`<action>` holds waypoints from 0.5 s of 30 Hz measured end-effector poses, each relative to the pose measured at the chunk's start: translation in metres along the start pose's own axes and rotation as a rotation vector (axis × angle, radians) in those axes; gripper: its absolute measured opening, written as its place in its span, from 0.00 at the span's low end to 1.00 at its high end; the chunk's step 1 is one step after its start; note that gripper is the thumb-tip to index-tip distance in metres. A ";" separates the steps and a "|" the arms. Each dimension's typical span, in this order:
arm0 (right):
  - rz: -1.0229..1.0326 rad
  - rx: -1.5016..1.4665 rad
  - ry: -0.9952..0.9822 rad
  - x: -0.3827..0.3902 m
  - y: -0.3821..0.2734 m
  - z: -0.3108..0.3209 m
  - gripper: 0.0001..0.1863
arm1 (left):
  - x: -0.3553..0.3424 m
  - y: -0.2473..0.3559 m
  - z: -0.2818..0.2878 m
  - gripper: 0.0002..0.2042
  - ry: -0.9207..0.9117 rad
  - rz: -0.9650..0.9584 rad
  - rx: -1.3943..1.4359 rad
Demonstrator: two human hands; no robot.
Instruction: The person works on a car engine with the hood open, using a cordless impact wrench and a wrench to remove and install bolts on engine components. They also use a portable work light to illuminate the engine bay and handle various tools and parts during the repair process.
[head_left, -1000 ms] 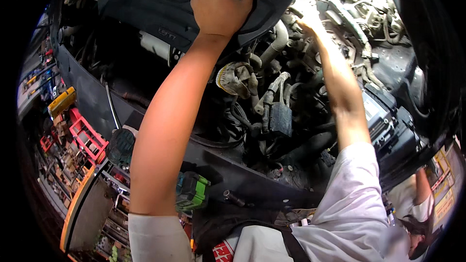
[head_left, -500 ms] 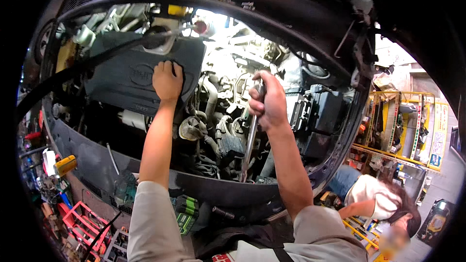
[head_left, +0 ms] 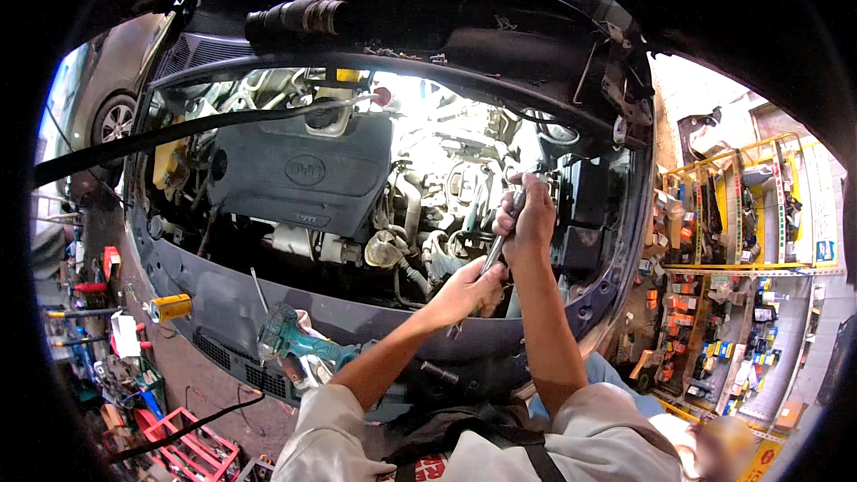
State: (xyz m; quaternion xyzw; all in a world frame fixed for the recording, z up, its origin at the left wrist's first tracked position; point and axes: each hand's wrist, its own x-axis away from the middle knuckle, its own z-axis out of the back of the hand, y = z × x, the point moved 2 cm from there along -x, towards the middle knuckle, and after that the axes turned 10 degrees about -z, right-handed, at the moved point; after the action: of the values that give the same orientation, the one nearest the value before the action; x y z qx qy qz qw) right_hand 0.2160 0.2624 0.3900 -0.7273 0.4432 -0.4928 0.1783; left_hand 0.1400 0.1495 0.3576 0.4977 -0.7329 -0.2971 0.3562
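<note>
Over the front of an open engine bay (head_left: 357, 272), I hold a long metal wrench (head_left: 496, 250) at a slant. My right hand (head_left: 530, 219) is wrapped round its upper part. Lower down, my left hand (head_left: 471, 293) is closed round the shaft, and the tool's lower end shows just below it, near the car's front panel. To the left of my hands lies the black engine cover (head_left: 268, 174). Pipes and brightly lit engine parts (head_left: 446, 178) stand beyond the wrench; the glare washes out their detail.
A teal cordless power tool (head_left: 303, 344) rests on the front panel near my left forearm. A black hose-like bar (head_left: 205, 129) crosses above the engine cover. A yellow can (head_left: 170, 307) is at left. Yellow shelving (head_left: 759, 268) with boxes stands right, and a person (head_left: 683, 437) is low beside me.
My left hand has left the engine cover and come down to the wrench's shaft. My right hand and the wrench have shifted right, and the view has moved.
</note>
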 end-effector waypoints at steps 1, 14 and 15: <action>-0.027 -0.014 0.002 0.003 0.003 0.000 0.12 | 0.005 -0.007 0.006 0.16 -0.009 0.050 0.024; 0.139 0.145 0.065 -0.014 -0.002 0.105 0.08 | -0.026 0.041 0.167 0.22 0.450 0.076 -1.314; 0.127 0.117 0.072 -0.010 -0.005 0.102 0.08 | -0.032 0.052 0.179 0.23 0.491 0.095 -1.372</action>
State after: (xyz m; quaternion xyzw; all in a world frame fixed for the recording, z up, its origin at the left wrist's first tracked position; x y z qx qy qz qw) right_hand 0.3063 0.2554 0.3417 -0.6678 0.4651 -0.5313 0.2354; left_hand -0.0254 0.2116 0.2899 0.1826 -0.3015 -0.5536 0.7545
